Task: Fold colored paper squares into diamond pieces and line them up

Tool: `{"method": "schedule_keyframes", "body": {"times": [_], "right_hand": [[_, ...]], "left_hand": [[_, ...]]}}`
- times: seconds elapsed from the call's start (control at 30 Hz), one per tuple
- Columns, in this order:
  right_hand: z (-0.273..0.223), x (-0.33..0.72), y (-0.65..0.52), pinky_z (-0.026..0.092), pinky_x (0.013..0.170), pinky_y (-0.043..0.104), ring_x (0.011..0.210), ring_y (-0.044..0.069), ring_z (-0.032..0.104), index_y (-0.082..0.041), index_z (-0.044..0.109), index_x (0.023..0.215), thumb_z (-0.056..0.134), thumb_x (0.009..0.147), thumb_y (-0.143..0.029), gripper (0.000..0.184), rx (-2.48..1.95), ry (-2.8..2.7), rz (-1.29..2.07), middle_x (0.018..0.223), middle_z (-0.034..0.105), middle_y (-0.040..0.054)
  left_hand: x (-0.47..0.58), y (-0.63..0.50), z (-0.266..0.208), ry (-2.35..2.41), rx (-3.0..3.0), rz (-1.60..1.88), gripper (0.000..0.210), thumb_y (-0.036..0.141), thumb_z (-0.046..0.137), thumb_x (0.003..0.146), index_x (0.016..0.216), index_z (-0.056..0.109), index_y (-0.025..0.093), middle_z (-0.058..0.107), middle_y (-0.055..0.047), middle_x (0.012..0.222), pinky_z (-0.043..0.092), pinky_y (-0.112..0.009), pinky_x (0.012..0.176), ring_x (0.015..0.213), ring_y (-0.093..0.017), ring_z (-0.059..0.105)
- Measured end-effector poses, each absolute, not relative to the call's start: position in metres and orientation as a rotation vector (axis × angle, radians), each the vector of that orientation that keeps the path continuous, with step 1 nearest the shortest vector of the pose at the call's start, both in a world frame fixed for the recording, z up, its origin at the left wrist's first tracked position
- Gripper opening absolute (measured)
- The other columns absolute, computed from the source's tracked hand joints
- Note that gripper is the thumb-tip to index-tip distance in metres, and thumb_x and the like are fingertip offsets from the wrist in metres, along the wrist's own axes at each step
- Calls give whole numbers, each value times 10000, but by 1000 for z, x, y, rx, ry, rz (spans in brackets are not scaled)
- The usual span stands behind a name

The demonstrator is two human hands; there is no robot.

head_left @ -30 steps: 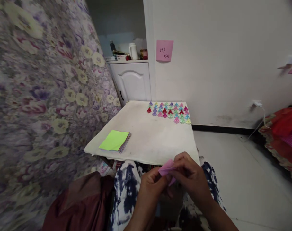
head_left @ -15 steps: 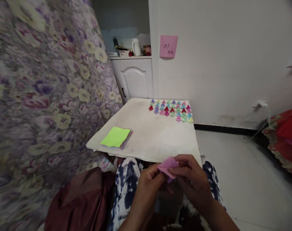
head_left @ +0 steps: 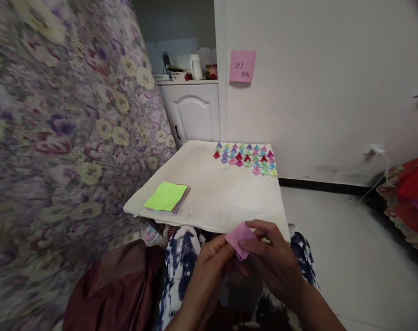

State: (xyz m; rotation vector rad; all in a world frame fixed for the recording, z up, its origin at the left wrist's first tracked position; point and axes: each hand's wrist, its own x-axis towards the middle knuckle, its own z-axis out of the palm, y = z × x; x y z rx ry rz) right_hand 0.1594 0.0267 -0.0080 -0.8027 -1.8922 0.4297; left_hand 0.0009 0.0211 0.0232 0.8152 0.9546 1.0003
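A folded pink paper (head_left: 241, 237), creased into a small diamond shape, is held between my two hands over my lap, just at the table's front edge. My left hand (head_left: 214, 259) pinches its left corner with thumb and fingers. On the right side, my right hand (head_left: 272, 253) presses its thumb against the paper's face, with the fingers behind it. Ahead on the white-covered table (head_left: 209, 188) lies a stack of square paper (head_left: 165, 196) topped by a bright green sheet. Several small folded paper pieces (head_left: 246, 157) in many colours stand in overlapping columns at the far right.
A pink note (head_left: 242, 66) with handwriting is stuck to the wall. Behind the table are a white cabinet (head_left: 195, 110) and a shelf bearing a white jug (head_left: 196, 67). A floral curtain (head_left: 74, 138) hangs at left. Dark red cloth (head_left: 115, 289) lies beside my leg.
The pink paper has been turned and opened out a little between my fingers, so more of its creased face shows. Both hands stay in nearly the same place.
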Motion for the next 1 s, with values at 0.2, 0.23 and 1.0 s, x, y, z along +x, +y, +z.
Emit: {"method": "schedule_keyframes", "body": {"times": [0.2,0.23,1.0], "right_hand": [[-14,160,30,496,820,382,1058,233,489,-258,581,1144,463,820,-64,395,-824,-1994,356,1287,409,117],[-15,159,30,489,838,391,1084,239,476,-259,572,1159,459,819,-62,409,-822,-2008,347,1297,403,118],[-10,140,29,279,440,181,451,63,370,-165,516,641,659,725,-318,226,-1103,-1074,1376,499,463,-69]], "left_hand": [[-6,23,19,894,770,1022,387,456,515,777,724,656,99,657,-85,548,471,-275,504,519,-200,628],[-6,23,18,909,777,1030,394,469,528,775,718,654,100,654,-81,540,462,-260,490,507,-189,621],[8,29,-5,1055,958,1043,197,334,629,754,785,609,140,610,14,610,441,-206,491,504,-117,581]]}}
